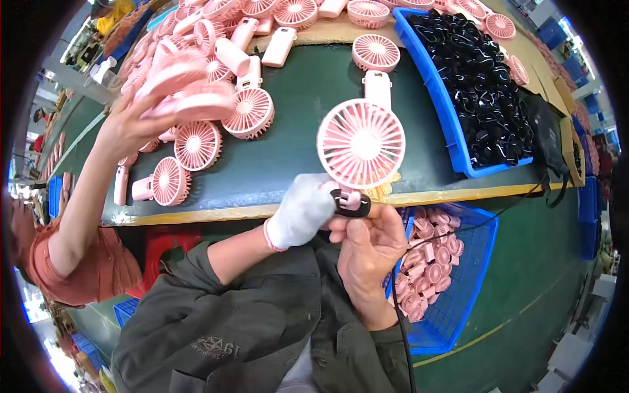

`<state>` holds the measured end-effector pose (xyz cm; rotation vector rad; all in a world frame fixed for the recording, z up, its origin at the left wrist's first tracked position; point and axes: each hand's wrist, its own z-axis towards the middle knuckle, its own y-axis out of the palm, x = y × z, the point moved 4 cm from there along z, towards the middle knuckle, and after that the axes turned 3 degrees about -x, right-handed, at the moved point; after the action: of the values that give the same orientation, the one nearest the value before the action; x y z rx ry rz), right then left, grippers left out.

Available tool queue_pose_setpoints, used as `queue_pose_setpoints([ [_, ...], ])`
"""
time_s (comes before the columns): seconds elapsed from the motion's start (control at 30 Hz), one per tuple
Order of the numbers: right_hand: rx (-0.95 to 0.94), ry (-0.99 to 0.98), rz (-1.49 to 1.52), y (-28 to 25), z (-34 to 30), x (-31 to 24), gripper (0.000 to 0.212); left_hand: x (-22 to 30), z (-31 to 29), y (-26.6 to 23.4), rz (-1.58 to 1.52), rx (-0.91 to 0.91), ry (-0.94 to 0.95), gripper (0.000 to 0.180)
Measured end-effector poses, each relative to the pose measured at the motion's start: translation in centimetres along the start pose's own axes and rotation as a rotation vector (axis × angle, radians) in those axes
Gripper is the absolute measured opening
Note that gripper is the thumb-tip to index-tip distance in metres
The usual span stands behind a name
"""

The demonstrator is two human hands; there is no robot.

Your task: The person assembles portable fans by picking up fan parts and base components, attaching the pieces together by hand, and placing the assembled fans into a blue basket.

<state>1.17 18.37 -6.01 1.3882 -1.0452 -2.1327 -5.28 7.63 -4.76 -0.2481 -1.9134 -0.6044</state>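
Left hand (303, 208) in white knit glove, clenched on the handle of a pink handheld fan (361, 144); handle mostly hidden inside the fist. Right hand (368, 243) bare, fingers pinched on a small glossy black clip (350, 203), pressed against the fan's neck just beside the glove. Fan head directly above the grip: round, smooth matte plastic, radial slatted grille, pale hub at centre, facing up toward the camera.

Beyond the grip, dark green felt-like tabletop (308, 111) with a yellow-edged front rim. Up and left of the grip, loose heap of identical pink fans (216, 78), round ribbed heads and rounded blocky handles. A co-worker's hand (134, 124) reaching into that heap, blurred. Up and right of the grip, blue plastic bin (438, 98) full of shiny black clips. Just right of and below the grip, blue mesh crate (468, 288) holding more pink fan parts. Thin black cable (401, 327) running down under the right wrist.
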Motion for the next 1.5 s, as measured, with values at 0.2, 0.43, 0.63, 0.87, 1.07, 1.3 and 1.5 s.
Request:
queue_pose_setpoints([
  [0.2,-0.048,-0.088,-0.751,-1.3,0.0,-1.1,0.011,1.4,0.9,0.3,0.670,-0.041,0.367,0.019],
  [0.43,0.088,0.026,-0.672,-2.9,0.1,-1.7,0.008,1.5,1.2,0.6,0.764,0.071,0.426,0.020],
  [0.63,0.013,0.088,-0.529,-3.0,0.9,-0.5,0.059,0.9,0.7,1.8,0.495,-0.014,0.278,0.027],
  [0.87,0.129,0.575,-0.052,-2.0,0.3,0.3,0.065,-2.1,0.1,3.4,-0.297,-0.288,-0.276,0.060],
  [1.07,0.177,0.502,-0.160,-2.4,0.4,0.1,0.050,-2.9,0.6,2.8,-0.163,-0.289,-0.243,0.064],
  [1.3,0.187,0.277,-0.447,-0.6,0.0,-1.1,0.050,-1.8,-0.4,2.4,0.112,-0.301,-0.158,0.071],
  [1.5,0.059,-0.039,-0.677,-2.0,-0.4,-2.0,0.053,-0.8,-1.0,4.6,0.852,-0.086,0.955,0.030],
])
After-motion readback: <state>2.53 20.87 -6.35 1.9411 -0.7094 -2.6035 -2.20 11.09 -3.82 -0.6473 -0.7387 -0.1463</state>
